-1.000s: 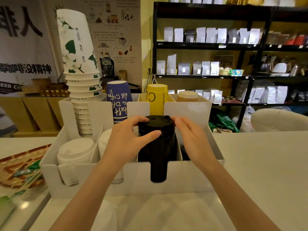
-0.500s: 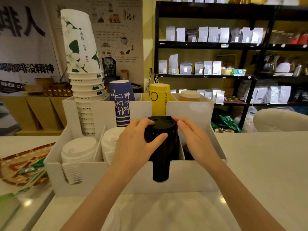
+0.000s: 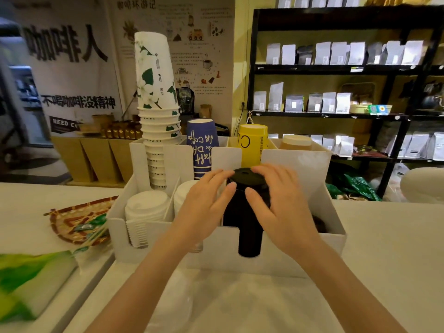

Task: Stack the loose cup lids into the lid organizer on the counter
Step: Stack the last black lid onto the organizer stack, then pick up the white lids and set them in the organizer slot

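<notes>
A white lid organizer [image 3: 283,258] stands on the counter in front of me. A tall stack of black lids [image 3: 248,236] fills its third front slot and rises above the front wall. My left hand [image 3: 204,207] and my right hand [image 3: 281,205] wrap the top of that stack from either side, fingers on the top lid's rim. Two stacks of white lids [image 3: 145,207] sit in the slots to the left. The right-hand slot is mostly hidden behind my right hand.
Stacks of paper cups fill the organizer's back row: white-green [image 3: 155,97], blue [image 3: 203,145], yellow [image 3: 252,143], tan [image 3: 295,141]. A woven tray [image 3: 77,219] and a green packet [image 3: 28,280] lie at left. Black shelves with bags [image 3: 336,68] stand behind.
My right hand has moved from beside the black stack onto its top, and both hands now close round it. The view has shifted a little nearer and to the left.
</notes>
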Available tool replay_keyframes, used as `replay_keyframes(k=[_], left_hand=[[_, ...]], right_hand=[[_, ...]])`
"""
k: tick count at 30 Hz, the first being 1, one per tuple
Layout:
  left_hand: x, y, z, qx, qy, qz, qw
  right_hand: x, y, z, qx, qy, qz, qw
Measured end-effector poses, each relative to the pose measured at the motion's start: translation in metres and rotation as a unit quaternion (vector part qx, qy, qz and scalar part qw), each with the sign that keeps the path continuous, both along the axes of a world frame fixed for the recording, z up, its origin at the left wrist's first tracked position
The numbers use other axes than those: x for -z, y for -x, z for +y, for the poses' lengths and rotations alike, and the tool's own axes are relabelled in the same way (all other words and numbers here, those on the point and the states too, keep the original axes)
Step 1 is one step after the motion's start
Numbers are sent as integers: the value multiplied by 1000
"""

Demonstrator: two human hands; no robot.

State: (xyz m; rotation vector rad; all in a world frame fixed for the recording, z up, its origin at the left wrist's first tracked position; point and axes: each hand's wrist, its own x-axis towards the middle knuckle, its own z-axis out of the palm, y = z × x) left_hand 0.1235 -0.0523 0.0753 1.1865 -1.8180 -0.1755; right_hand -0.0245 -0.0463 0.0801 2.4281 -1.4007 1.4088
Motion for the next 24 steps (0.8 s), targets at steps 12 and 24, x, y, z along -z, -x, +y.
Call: replay_keyframes(k=[12,24], left_hand=[[30,-90,65,-95,-29,34,994],[96,-120,130,-77,-277,-55,956]], right_hand=[[49,-59,49,-217,-34,196,956],[93,-67,49,-265,-251,219,905]])
